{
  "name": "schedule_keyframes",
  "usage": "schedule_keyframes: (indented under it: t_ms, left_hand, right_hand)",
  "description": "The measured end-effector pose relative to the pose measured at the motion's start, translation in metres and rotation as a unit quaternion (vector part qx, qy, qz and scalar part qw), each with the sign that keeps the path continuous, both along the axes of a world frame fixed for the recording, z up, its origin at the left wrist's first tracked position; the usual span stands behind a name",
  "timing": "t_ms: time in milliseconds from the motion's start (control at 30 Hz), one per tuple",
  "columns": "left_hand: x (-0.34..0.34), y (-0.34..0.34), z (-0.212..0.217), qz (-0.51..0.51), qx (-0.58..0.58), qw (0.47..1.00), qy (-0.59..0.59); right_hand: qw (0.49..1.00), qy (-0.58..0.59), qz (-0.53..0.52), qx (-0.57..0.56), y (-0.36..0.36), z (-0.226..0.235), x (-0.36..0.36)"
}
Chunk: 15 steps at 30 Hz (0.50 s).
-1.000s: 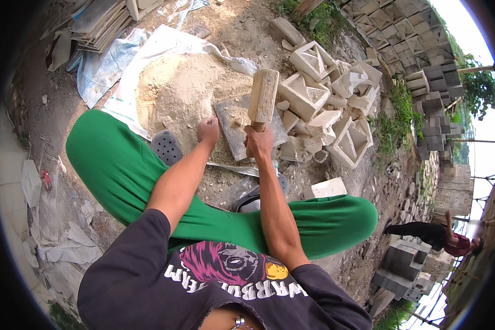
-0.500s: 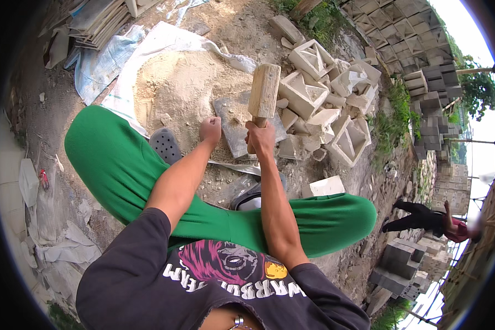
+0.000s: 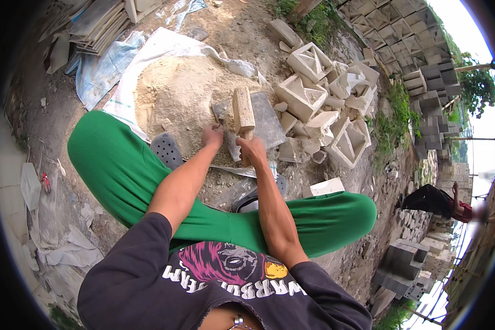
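Note:
My right hand is wrapped round the handle of a wooden mallet, whose blocky head is low over a flat grey slab. Whether the head touches the slab cannot be seen. Just left of it, my left hand is closed at the slab's near left edge; anything in its fingers is hidden. Pale crushed powder is heaped beyond my left hand, on a white sheet. Some crumbs lie on the slab's left part.
Broken, hollow pale blocks are piled right of the slab. A pale block rests by my right knee. Grey clogs are on my feet. Stacked boards stand far left. Another person is at the far right, near stacked grey blocks.
The mallet has swung down and left toward the slab, with my right hand lower. My left hand has shifted slightly nearer to me. The other person has moved a little.

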State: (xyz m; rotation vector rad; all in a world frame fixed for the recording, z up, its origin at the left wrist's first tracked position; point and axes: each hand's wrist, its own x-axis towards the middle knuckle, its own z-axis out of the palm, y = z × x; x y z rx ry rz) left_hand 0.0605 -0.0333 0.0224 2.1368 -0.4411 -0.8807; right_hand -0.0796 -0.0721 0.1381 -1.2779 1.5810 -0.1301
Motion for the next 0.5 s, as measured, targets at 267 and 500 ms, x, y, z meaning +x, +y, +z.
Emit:
schedule_keyframes:
  t_ms: [267, 500]
  left_hand:
    - [0.003, -0.001, 0.0, -0.039, -0.086, 0.987, -0.13]
    - [0.001, 0.0, -0.003, -0.249, -0.129, 0.902, -0.328]
  right_hand:
    - [0.989, -0.073, -0.035, -0.124, -0.001, 0.013, 0.005]
    - [0.999, -0.003, 0.0, -0.034, 0.018, -0.064, -0.01]
